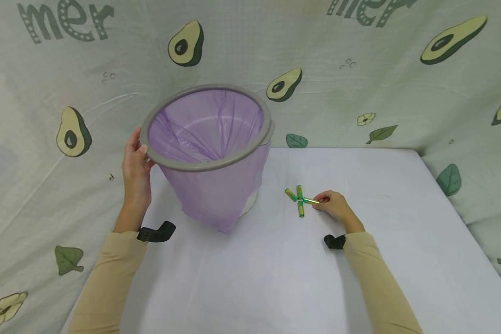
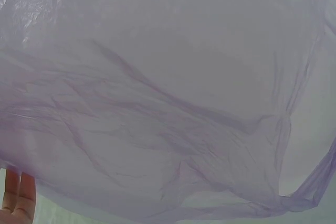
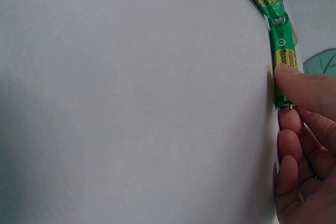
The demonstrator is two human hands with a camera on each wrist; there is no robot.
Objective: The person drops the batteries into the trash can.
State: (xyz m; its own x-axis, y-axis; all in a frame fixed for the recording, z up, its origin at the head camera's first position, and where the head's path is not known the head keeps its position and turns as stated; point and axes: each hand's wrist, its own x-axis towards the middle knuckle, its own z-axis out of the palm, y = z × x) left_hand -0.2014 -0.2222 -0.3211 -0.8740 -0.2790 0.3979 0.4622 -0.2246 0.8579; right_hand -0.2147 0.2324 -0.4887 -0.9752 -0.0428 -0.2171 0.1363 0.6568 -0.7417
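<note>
Your right hand (image 1: 336,207) pinches one green-yellow battery (image 1: 311,201) on the white table (image 1: 275,283), its end beside three more batteries (image 1: 301,209), which overlap and run off the top in the right wrist view. Your left hand (image 1: 136,177) touches the grey-rimmed bin (image 1: 204,166) — fingers partly hidden, so you can't tell whether they grip. Purple liner (image 1: 221,197) fills most of the left wrist view and veils the bin's floor — an avocado-print cloth (image 1: 238,41) hangs behind.
</note>
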